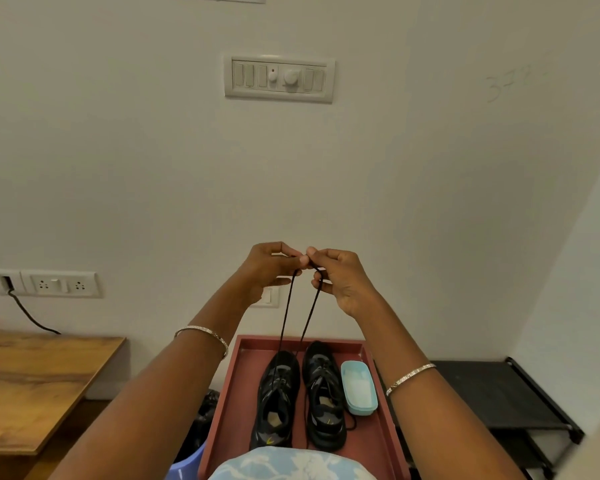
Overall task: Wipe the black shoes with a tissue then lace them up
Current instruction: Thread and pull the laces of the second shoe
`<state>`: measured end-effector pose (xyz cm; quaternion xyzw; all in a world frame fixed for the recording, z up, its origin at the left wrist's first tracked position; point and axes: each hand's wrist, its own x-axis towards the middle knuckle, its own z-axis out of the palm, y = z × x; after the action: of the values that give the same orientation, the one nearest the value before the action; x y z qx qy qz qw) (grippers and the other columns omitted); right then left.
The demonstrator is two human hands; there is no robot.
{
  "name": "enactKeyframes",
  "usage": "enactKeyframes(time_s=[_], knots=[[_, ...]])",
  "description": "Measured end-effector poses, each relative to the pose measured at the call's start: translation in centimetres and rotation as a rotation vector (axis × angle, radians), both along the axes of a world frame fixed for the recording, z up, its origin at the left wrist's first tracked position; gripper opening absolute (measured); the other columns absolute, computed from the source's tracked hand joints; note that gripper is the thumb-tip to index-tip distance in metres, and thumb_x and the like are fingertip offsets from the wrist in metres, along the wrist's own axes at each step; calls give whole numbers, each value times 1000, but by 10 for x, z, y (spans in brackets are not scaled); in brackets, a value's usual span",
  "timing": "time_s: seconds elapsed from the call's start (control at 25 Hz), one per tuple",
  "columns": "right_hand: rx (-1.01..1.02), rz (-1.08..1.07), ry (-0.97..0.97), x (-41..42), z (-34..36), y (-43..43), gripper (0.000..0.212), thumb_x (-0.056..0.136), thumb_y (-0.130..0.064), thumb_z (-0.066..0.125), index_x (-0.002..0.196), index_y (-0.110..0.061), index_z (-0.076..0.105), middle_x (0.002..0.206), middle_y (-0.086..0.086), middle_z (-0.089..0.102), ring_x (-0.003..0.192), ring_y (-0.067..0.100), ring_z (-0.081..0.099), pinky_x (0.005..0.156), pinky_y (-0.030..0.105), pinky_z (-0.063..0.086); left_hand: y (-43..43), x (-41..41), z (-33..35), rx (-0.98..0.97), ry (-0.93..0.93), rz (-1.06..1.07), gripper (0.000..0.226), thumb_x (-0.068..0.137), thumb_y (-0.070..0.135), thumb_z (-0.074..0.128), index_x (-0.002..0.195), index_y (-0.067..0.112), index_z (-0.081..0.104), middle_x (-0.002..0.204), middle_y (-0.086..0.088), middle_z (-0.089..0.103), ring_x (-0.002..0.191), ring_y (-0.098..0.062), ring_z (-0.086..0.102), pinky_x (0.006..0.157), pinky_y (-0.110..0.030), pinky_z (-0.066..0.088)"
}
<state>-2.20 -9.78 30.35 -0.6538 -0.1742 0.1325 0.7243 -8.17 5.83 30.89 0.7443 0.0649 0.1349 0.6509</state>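
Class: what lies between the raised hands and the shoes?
Two strands of black lace, pinched by the left hand and right hand, run down to the left shoe, in the head view.

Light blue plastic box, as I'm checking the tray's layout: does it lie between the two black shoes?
No, the light blue plastic box lies on the red tray beside the right-hand black shoe, not between the pair.
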Motion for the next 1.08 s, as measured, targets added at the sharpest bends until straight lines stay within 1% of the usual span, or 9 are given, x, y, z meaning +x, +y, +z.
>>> enactKeyframes(time_s=[0.12, 0.24, 0.4, 0.56, 0.68, 0.76, 0.88, 1.0, 1.08], knots=[[-63, -95, 44, 4, 1, 5, 25, 94, -22, 68, 97, 3, 72, 78, 7, 65, 52, 11, 46, 47, 23, 41, -6, 6, -8, 622, -362, 158, 16, 79, 24, 83, 83, 15, 71, 84, 6, 74, 68, -10, 71, 69, -30, 57], [-80, -91, 162, 5, 2, 8, 17, 92, -12, 63, 89, 4, 67, 69, 7, 56, 44, 9, 38, 38, 21, 28, -6, 9, -20, 1129, -700, 192, 8, 85, 10, 76, 89, 15, 70, 96, 3, 70, 73, -14, 66, 64, -33, 55], [-79, 46, 296, 4, 0, 7, 15, 95, -8, 59, 82, -1, 62, 64, 6, 55, 41, 7, 35, 35, 19, 24, 4, 7, -36, 1422, -763, 242, 15, 88, 1, 68, 96, 14, 67, 81, -1, 70, 69, -20, 62, 52, -37, 53], [-75, -43, 80, 4, -2, 8, 21, 98, -25, 63, 102, -5, 64, 74, 7, 68, 52, 11, 51, 48, 23, 43, -2, 4, -27, 1107, -547, 296, 11, 89, 10, 67, 85, 16, 59, 75, 3, 69, 62, -19, 62, 55, -37, 52], [-113, -87, -209, -2, -15, 3, 34, 94, -45, 65, 99, -10, 67, 87, 4, 75, 74, 14, 71, 74, 31, 59, -5, 6, -9, 583, -266, 277, 16, 87, 22, 75, 81, 16, 62, 80, 2, 71, 73, -14, 66, 64, -29, 53], [-175, -113, -388, -11, -23, 4, 36, 93, -50, 64, 92, -14, 70, 85, -2, 74, 80, 8, 71, 78, 25, 58, -7, 3, 7, 251, -136, 231, 13, 87, 17, 75, 79, 13, 65, 83, -3, 70, 77, -15, 64, 63, -24, 49], [-226, -208, -567, -21, -27, 14, 35, 98, -47, 59, 89, -16, 71, 80, -9, 71, 78, 0, 66, 69, 7, 47, -2, 1, 16, 126, 22, 176, 9, 89, 10, 70, 81, 10, 69, 79, -1, 66, 71, -11, 55, 55, -18, 39], [-148, -231, -526, -15, -23, 23, 30, 101, -38, 57, 85, -17, 71, 85, -8, 72, 77, 3, 68, 68, 11, 48, 4, 2, 15, 60, 61, 144, 10, 88, 17, 74, 79, 14, 70, 85, -3, 69, 75, -14, 56, 61, -25, 41], [-75, -208, -374, -5, -25, 24, 28, 100, -36, 57, 82, -20, 71, 90, -4, 73, 87, 10, 70, 77, 24, 53, 14, 2, 14, -4, 40, 139, 11, 88, 25, 75, 83, 17, 71, 99, -1, 73, 88, -14, 63, 72, -29, 45]])
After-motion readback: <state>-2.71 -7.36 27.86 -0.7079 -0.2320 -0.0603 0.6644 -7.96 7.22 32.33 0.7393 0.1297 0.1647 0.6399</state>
